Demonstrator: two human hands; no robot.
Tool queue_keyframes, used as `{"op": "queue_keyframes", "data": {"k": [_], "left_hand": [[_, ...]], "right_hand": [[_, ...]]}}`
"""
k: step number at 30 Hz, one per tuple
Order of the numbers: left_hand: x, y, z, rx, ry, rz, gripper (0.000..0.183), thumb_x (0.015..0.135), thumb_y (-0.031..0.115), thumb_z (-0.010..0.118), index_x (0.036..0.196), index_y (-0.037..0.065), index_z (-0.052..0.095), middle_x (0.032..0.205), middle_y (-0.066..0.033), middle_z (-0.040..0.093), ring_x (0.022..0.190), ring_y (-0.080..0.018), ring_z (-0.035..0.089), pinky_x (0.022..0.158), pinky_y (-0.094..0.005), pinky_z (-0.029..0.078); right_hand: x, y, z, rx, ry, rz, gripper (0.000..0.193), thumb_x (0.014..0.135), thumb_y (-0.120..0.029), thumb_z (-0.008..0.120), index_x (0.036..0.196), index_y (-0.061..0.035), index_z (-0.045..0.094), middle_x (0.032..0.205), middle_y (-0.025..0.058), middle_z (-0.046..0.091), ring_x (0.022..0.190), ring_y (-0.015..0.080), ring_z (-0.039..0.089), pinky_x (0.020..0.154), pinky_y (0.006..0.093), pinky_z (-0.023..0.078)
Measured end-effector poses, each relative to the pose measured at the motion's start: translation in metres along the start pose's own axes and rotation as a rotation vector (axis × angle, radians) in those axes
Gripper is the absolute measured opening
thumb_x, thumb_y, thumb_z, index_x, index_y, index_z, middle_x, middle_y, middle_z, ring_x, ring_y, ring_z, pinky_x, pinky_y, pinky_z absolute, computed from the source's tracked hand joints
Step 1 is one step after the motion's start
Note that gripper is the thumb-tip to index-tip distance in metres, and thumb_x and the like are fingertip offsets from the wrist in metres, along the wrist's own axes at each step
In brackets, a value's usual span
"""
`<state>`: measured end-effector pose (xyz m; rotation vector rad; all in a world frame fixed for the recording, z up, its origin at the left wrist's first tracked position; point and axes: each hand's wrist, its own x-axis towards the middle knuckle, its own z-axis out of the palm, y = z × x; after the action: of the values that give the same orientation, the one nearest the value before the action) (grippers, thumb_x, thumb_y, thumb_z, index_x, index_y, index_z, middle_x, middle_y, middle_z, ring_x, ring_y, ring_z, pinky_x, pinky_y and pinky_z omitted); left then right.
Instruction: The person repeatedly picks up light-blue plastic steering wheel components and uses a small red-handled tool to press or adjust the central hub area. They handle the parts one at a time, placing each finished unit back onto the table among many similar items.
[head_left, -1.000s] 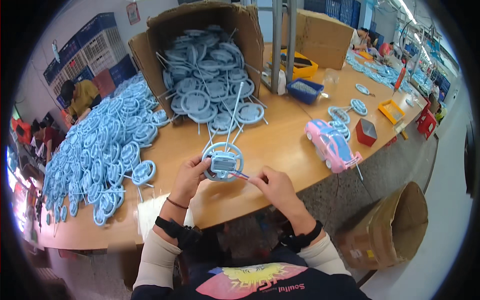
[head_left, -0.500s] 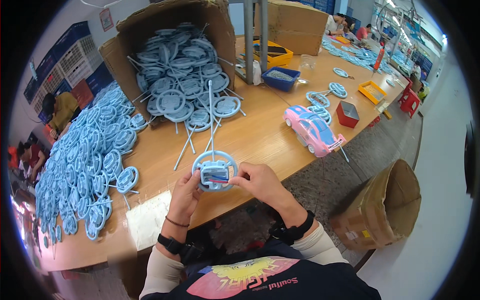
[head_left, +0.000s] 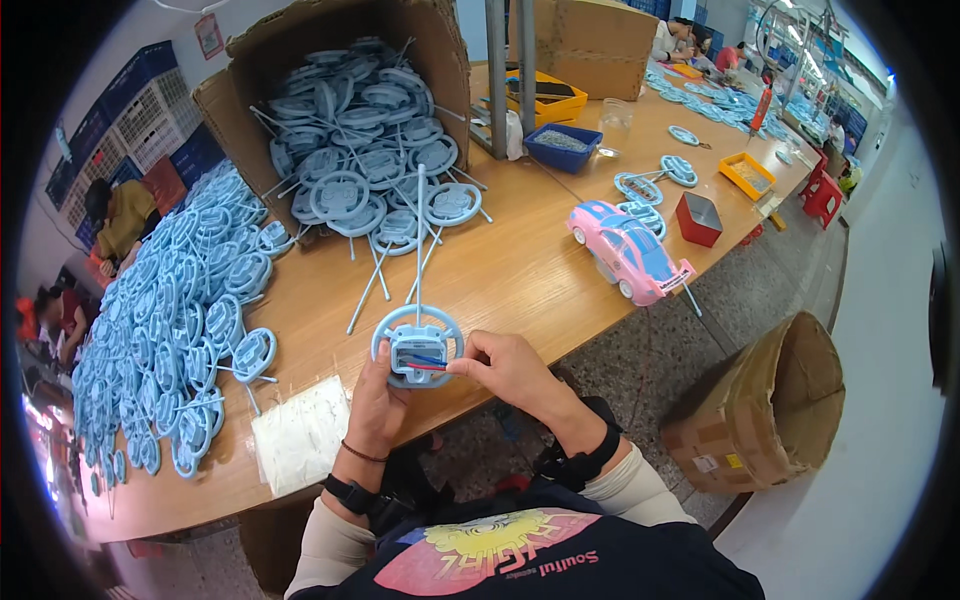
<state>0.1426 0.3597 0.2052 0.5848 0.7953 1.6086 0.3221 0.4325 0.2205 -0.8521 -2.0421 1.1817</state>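
Note:
My left hand point(head_left: 376, 405) grips a light blue toy steering wheel point(head_left: 453, 322) by its left rim, thumb on the front. A long thin rod point(head_left: 421, 250) stands out from the top of the wheel. In the middle of the wheel is an open rectangular recess, crossed by red and blue wires point(head_left: 428, 364). My right hand point(head_left: 512, 372) is closed in a pinch at the right rim, with the wire ends between thumb and forefinger. Its fingertips partly hide those ends.
A cardboard box point(head_left: 220, 120) of light blue wheels lies tipped ahead, beside a heap of wheels point(head_left: 170, 330) on the left. A pink toy car point(head_left: 625, 250), red box point(head_left: 698, 220) and blue bin point(head_left: 563, 147) stand on the right. An open carton point(head_left: 720, 430) is beside the table.
The wheel and both hands have shifted slightly left. The pale strip at the right side of the recess no longer shows, and the blue wire now reaches the right fingertips.

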Motion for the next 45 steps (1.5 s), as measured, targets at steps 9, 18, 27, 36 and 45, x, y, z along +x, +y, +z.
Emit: {"op": "queue_keyframes", "data": {"k": [9, 18, 27, 36, 45], "left_hand": [[0.006, -0.009, -0.007, -0.172, 0.083, -0.054, 0.035, 0.089, 0.030, 0.049, 0.114, 0.005, 0.048, 0.109, -0.0078, 0.056, 0.100, -0.0184, 0.054, 0.088, -0.0334, 0.044], [0.012, 0.021, -0.055, -0.112, 0.115, 0.032, 0.036, 0.090, 0.031, 0.046, 0.117, 0.006, 0.047, 0.113, -0.0063, 0.055, 0.102, -0.0165, 0.054, 0.088, -0.0318, 0.045], [0.123, 0.218, -0.100, 2.442, 0.445, 0.653, 0.049, 0.086, 0.033, 0.050, 0.124, 0.004, 0.042, 0.125, -0.0144, 0.046, 0.116, -0.0265, 0.043, 0.097, -0.0413, 0.035], [0.256, 0.106, -0.028, 1.662, 0.666, 0.595, 0.049, 0.078, 0.026, 0.059, 0.120, 0.005, 0.046, 0.118, -0.0253, 0.046, 0.106, -0.0388, 0.047, 0.085, -0.0404, 0.042], [0.164, 0.093, -0.078, 0.986, 0.315, 0.324, 0.028, 0.080, 0.006, 0.052, 0.107, 0.002, 0.057, 0.080, -0.0144, 0.062, 0.064, -0.0273, 0.060, 0.059, -0.0334, 0.049]], "right_hand": [[0.004, -0.001, 0.003, -0.056, 0.015, -0.021, 0.025, 0.077, -0.024, 0.065, 0.072, -0.0021, 0.054, 0.056, 0.0043, 0.051, 0.051, 0.0119, 0.046, 0.049, 0.0267, 0.038], [0.004, 0.007, 0.009, 0.058, -0.043, 0.002, 0.027, 0.076, -0.025, 0.066, 0.072, -0.0012, 0.054, 0.056, 0.0060, 0.052, 0.052, 0.0128, 0.048, 0.050, 0.0271, 0.038], [0.008, 0.030, 0.009, 0.286, -0.027, 0.143, 0.023, 0.077, -0.020, 0.066, 0.070, -0.0014, 0.055, 0.058, 0.0002, 0.053, 0.054, 0.0056, 0.046, 0.050, 0.0214, 0.038], [0.003, 0.041, 0.001, 0.362, -0.006, 0.153, 0.018, 0.080, -0.016, 0.065, 0.075, -0.0028, 0.054, 0.064, -0.0014, 0.054, 0.057, 0.0042, 0.049, 0.050, 0.0178, 0.038], [0.004, 0.034, 0.012, 0.444, -0.013, 0.095, 0.016, 0.081, -0.014, 0.064, 0.075, -0.0024, 0.055, 0.065, -0.0012, 0.053, 0.057, 0.0043, 0.049, 0.052, 0.0182, 0.039]]}}
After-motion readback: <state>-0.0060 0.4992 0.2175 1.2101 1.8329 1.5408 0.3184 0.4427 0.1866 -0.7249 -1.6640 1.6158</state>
